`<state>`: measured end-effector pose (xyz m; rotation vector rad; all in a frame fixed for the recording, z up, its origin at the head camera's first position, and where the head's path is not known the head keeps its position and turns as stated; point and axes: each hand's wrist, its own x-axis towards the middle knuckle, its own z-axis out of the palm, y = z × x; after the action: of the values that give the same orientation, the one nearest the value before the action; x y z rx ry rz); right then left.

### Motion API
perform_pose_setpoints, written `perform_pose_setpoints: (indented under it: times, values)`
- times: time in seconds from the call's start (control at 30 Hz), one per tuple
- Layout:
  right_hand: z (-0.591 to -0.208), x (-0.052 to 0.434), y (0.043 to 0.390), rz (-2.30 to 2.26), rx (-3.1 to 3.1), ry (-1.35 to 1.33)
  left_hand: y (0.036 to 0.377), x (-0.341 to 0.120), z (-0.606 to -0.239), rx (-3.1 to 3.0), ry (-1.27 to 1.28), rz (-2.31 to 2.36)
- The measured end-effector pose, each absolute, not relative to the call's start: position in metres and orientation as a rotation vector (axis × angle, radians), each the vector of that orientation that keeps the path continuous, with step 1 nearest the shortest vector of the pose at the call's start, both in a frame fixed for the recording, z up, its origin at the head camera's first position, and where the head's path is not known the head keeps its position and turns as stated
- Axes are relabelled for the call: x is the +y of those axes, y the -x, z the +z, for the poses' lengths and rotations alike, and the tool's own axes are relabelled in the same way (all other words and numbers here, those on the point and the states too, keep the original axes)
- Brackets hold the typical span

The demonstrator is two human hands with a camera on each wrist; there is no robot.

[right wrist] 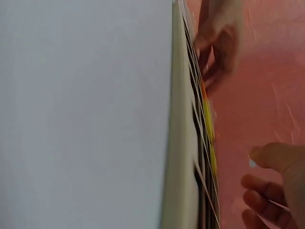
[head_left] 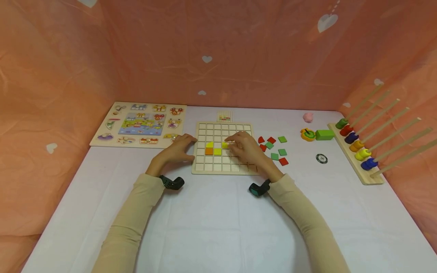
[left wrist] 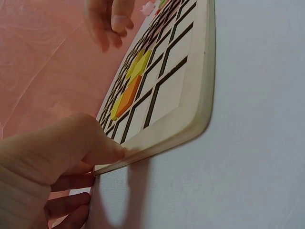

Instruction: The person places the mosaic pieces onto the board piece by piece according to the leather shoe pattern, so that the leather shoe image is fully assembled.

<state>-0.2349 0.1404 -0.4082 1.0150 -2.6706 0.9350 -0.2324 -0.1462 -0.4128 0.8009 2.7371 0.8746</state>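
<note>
A wooden grid board [head_left: 205, 167] lies flat, with an orange tile [head_left: 209, 151] and three yellow tiles [head_left: 217, 151] in its squares. At the board's left edge rests my left hand [head_left: 175, 149], its thumb and fingertips touching the rim. In the left wrist view the thumb [left wrist: 107, 150] lies against that edge. My right hand [head_left: 245, 147] hovers over the right part of the board, close to the rightmost yellow tile [head_left: 225, 145]. The right wrist view has its thumb and fingers apart and loosely bent, with nothing visible between them.
Loose red and green tiles [head_left: 282, 152] lie right of the board, and a small pattern card [head_left: 225, 116] behind it. A picture puzzle [head_left: 141, 124] is at left. Farther right are a round chip [head_left: 321, 158], a green block [head_left: 324, 135], a pink piece [head_left: 308, 117] and a pegged rack [head_left: 375, 178].
</note>
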Motion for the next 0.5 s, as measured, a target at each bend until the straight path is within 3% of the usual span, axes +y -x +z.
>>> perform_pose_setpoints:
  times: [0.5]
  values:
    - [-0.400,0.236,0.241,0.973,-2.690,-0.606,0.234,-0.146,-0.414,2.732,-0.786,0.862]
